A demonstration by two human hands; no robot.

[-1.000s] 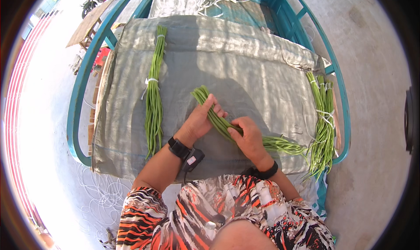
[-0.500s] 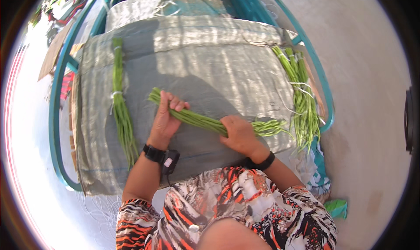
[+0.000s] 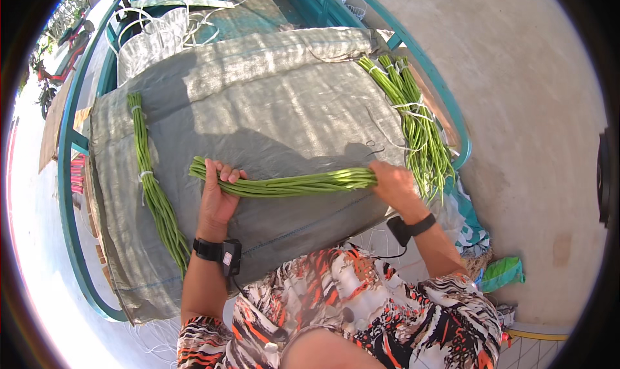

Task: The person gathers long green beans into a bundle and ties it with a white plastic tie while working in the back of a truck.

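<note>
A loose bunch of green yard-long beans (image 3: 297,184) stretches sideways between my hands above the grey woven sheet (image 3: 258,123). My left hand (image 3: 219,194) is wrapped round the bunch near its left end, where the cut tips stick out past the thumb. My right hand (image 3: 392,187) grips the other end, its fingers partly hidden behind the hand's back. A bundle of long beans (image 3: 155,188), tied with white ties, lies to the left of my left hand. Several more tied beans (image 3: 420,123) lie in a pile at the sheet's right edge, just beyond my right hand.
A teal metal rail (image 3: 68,175) runs round the sheet on both sides. White strips (image 3: 161,39) lie loose in the teal cart bed at the back. A green bag (image 3: 504,274) rests on the ground at the lower right.
My right hand has slid rightward along the beans to their far end, and the bunch now lies straighter and more level. My left hand keeps its hold. The whole view has shifted and turned somewhat.
</note>
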